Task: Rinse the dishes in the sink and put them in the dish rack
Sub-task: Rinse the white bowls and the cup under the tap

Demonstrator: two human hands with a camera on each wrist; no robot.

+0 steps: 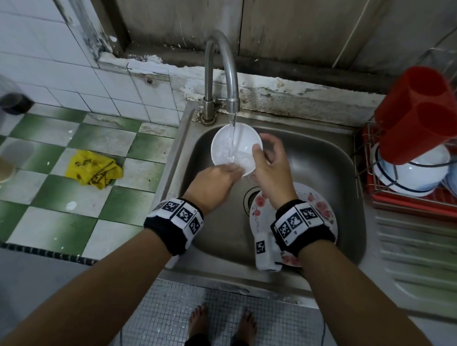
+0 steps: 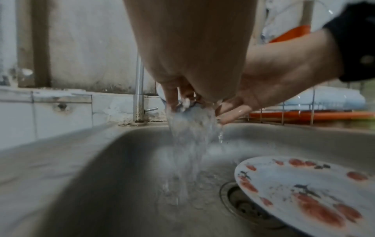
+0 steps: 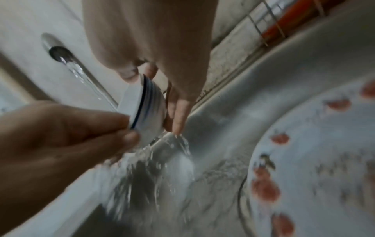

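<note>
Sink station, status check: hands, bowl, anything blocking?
Both hands, left hand and right hand, grip the bowl under the running tap. Flowered plate waits in the sink. No blocker seen towards the dish rack.

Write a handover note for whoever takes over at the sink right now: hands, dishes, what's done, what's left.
Left hand: holds the near rim of the small bowl, fingers in the running water.
Right hand: grips the bowl's right rim.
The bowl is tilted under the tap, water streaming into it and spilling into the sink.
Flowered plate: leaning in the sink by the drain, not yet rinsed as far as shows.
Done: bowls already sit in the rack, under the red holder.
Left: finish rinsing this bowl, rack it, then rinse and rack the plate; tap is on.
</note>
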